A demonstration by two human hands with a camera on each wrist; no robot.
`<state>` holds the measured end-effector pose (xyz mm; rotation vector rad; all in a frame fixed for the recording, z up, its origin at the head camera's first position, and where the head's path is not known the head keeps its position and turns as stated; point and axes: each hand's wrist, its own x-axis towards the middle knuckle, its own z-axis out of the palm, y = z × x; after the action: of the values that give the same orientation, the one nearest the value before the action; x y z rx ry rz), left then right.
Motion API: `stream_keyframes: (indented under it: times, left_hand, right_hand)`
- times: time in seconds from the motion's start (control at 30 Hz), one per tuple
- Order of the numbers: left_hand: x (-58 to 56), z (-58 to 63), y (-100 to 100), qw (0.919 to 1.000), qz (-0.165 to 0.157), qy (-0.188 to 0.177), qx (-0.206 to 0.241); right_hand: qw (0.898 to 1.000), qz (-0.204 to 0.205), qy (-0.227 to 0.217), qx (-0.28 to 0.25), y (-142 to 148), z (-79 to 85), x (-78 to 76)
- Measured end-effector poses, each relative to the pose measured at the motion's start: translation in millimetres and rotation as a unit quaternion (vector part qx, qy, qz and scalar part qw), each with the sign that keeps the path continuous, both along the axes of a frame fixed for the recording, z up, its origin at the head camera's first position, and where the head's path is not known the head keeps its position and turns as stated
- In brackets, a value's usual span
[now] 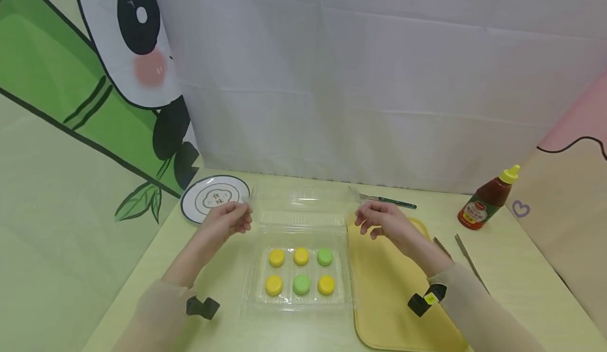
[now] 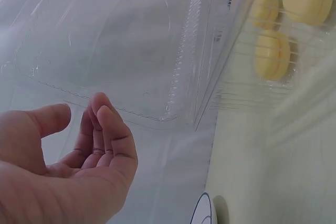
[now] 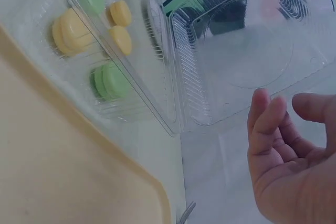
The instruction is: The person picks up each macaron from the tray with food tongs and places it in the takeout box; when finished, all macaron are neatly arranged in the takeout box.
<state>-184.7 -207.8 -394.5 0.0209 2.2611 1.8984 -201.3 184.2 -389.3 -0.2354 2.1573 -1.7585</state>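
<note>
A clear plastic clamshell box stands on the table with its lid (image 1: 297, 204) raised behind the base. In the base (image 1: 308, 231) sit yellow macarons (image 1: 276, 257) and green macarons (image 1: 301, 284) in two rows. My left hand (image 1: 226, 219) is at the lid's left edge, its fingers loosely bent and its thumb (image 2: 55, 119) apart from them. At the right edge is my right hand (image 1: 381, 220), bent the same way, with a gap between thumb and fingertips. Both wrist views show fingertips close by the lid's rim; whether they touch it I cannot tell.
A white plate (image 1: 192, 204) with a dark rim lies behind my left hand. A yellow tray (image 1: 393, 289) lies right of the box, under my right forearm. Behind it is a green-handled fork (image 1: 398, 203). Metal tongs (image 1: 469, 260) and a sauce bottle (image 1: 483, 202) are farther right.
</note>
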Motion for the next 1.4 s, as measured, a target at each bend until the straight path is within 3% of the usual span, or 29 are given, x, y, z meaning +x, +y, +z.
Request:
stream_keyframes:
  times: [0.3, 0.6, 0.9, 1.23, 1.4]
  left_hand:
    - [8.8, -10.4, -5.3, 0.9990, -0.004, -0.003, 0.044]
    - [18.0, -19.2, -8.6, 0.9978, -0.032, 0.007, 0.058]
    - [29.5, -31.4, -13.6, 0.9994, -0.033, -0.001, -0.014]
    - [37.4, -45.9, -18.8, 0.9961, -0.086, 0.012, -0.016]
    - [41.4, -51.4, -19.9, 0.9959, -0.088, 0.013, -0.021]
  right_hand:
    - [1.000, 0.016, -0.008, -0.016, -0.2, -6.2, 13.3]
    - [0.998, 0.036, -0.014, -0.040, 2.9, -17.4, 22.7]
    - [0.997, 0.052, -0.019, -0.048, 4.1, -32.2, 31.0]
    - [0.995, 0.087, -0.023, -0.037, 9.5, -47.2, 38.6]
    - [0.994, 0.096, -0.033, -0.034, 9.7, -55.7, 40.5]
